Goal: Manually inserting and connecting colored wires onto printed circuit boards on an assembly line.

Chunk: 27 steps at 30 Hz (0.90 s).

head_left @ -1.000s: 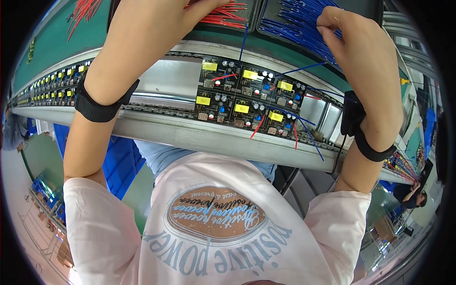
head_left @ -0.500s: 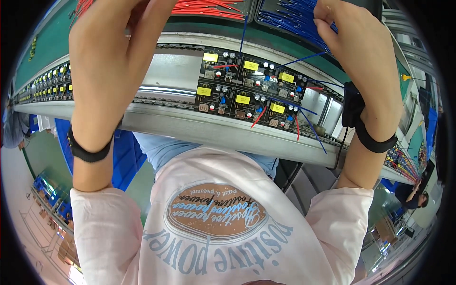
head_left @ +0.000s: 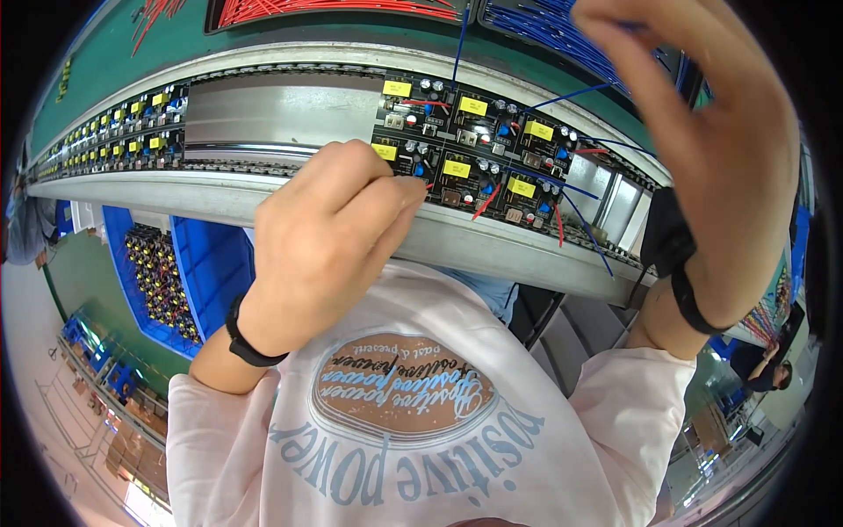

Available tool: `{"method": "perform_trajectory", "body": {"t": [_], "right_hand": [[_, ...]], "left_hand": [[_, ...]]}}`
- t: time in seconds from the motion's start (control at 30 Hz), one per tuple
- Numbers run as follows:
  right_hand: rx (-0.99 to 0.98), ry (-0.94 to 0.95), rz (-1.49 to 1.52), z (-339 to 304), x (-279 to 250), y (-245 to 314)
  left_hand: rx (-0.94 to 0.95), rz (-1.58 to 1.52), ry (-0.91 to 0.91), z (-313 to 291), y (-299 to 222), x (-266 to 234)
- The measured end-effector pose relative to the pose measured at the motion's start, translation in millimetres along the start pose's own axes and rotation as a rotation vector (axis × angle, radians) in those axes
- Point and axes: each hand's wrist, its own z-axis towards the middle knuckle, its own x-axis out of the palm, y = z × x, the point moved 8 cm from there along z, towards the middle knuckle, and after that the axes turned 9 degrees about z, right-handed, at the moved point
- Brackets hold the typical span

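My left hand (head_left: 338,237) is closed in a pinch over the near left circuit board (head_left: 384,152). A bit of red wire (head_left: 429,187) shows at its fingertips; the rest is hidden. My right hand (head_left: 716,105) hovers over a tray of blue wires (head_left: 549,35), its fingers curved and blurred, so I cannot make out whether they hold anything. Several black boards with yellow blocks lie side by side in two rows on the rail. Red wires (head_left: 486,202) and blue wires (head_left: 584,233) stick out from them, one blue wire (head_left: 461,48) standing up at the back.
Red wires (head_left: 342,10) fill another tray at the back. More boards (head_left: 114,140) sit along the conveyor (head_left: 281,110) to the left. Below it, a blue bin (head_left: 206,263) holds a heap of finished-looking boards. A person (head_left: 773,369) is at the far right.
My left hand has come down from the red wires to the near left board. My right hand has shifted right and its fingers have changed shape over the blue wires.
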Motion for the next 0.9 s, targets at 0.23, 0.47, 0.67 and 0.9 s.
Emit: {"method": "perform_trajectory", "body": {"t": [0.23,0.47,0.67,0.9], "right_hand": [[0.010,0.058,0.009,-1.7,-14.1,31.4],[0.000,0.107,0.050,14.3,14.5,46.0],[-0.014,0.148,0.070,10.2,9.6,56.2],[-0.043,0.194,0.099,12.1,23.0,55.8]], "left_hand": [[0.029,0.100,-0.028,6.5,1.4,10.6],[-0.002,0.141,0.013,6.3,1.1,9.7],[0.049,0.182,0.067,10.1,-5.1,10.0],[0.128,0.252,0.010,12.9,-16.1,9.2]]}}
